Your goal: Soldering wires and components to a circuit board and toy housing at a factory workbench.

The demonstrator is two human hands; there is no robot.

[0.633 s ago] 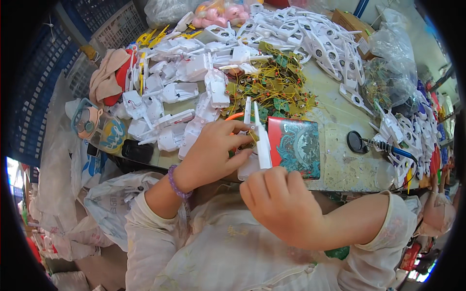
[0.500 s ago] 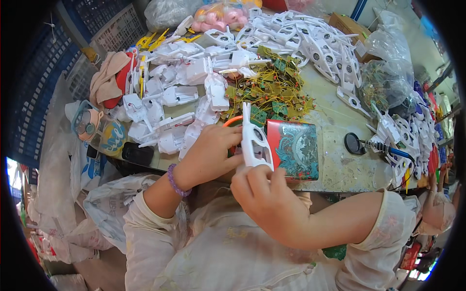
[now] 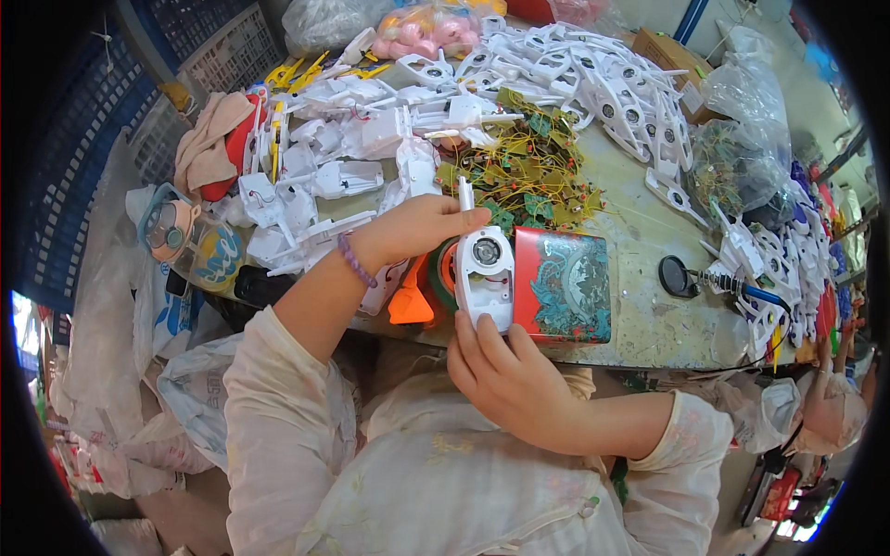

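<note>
Between my hands is a white plastic shell point(image 3: 480, 291) with a round dark speaker set in it and an open hollow below the speaker. A thin reddish wire shows along the hollow. My left hand point(image 3: 419, 228), with a purple bead bracelet at the wrist, is closed on the shell's narrow far end. At the near end, the fingers of my right hand point(image 3: 510, 375) grip the wide rounded part. An orange piece point(image 3: 411, 301) lies just left of the shell, partly behind it. Right of the shell is a red box point(image 3: 565, 287) with a worn teal pattern on top.
Green circuit boards point(image 3: 528, 157) with yellow wires lie heaped beyond my hands. White housings point(image 3: 348, 179) cover the left of the table; more speaker shells point(image 3: 616, 97) are piled at far right. A soldering iron point(image 3: 742, 285) rests at right. A bottle point(image 3: 199, 246) stands at left.
The shell has turned from edge-on so its speaker side faces up. My left hand has moved up along it to the narrow end. The orange piece has come into view.
</note>
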